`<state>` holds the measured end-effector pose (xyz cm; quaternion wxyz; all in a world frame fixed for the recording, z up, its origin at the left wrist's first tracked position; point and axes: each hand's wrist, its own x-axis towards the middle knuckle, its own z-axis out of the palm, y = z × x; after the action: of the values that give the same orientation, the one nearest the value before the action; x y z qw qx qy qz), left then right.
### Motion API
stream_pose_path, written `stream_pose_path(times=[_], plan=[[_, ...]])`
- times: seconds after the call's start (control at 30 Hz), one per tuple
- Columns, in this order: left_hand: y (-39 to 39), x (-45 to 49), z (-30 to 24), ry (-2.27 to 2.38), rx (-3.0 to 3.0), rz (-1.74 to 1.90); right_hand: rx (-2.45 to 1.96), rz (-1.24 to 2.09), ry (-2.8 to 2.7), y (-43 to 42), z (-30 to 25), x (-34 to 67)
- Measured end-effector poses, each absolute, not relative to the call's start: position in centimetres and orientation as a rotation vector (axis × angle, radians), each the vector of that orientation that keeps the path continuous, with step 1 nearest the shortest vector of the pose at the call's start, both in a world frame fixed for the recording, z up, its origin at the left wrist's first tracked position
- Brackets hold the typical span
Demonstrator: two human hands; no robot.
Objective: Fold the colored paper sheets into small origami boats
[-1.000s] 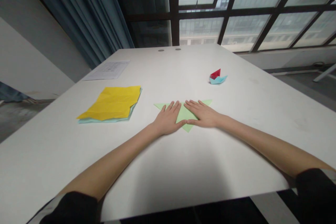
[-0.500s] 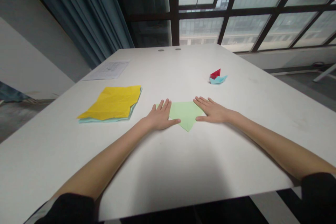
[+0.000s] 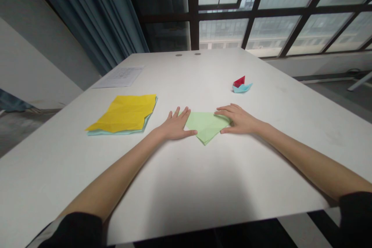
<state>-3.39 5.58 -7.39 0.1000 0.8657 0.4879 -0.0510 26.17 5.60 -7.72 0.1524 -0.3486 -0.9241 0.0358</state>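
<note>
A light green sheet of paper (image 3: 205,126), folded into a triangle with its point toward me, lies on the white table. At its lower tip the layers show slightly apart. My left hand (image 3: 175,126) rests flat on its left corner with fingers spread and thumb stretched toward the lower edge. My right hand (image 3: 240,119) has its fingers bent around the right corner, fingertips at the top edge and thumb at the lower edge. Both side corners are partly hidden by my hands.
Left of my hands lies a stack of yellow paper (image 3: 128,112) over light blue sheets. Behind it is a printed white sheet (image 3: 120,76). A red and blue folded paper boat (image 3: 241,86) stands at the right on the white table (image 3: 186,186).
My right hand has gone from lying flat to bent fingers around the paper's right corner. The green paper and my left hand have shifted slightly left, and the paper's lower tip shows separated layers.
</note>
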Motion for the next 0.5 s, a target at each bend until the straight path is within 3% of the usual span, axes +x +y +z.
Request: stream_pose_path(times=[0.5], plan=[[5.62,-3.46,-7.13,1.421,2.565,-0.160,-0.726,0.128,-2.594,5.56,-7.12,25.71]])
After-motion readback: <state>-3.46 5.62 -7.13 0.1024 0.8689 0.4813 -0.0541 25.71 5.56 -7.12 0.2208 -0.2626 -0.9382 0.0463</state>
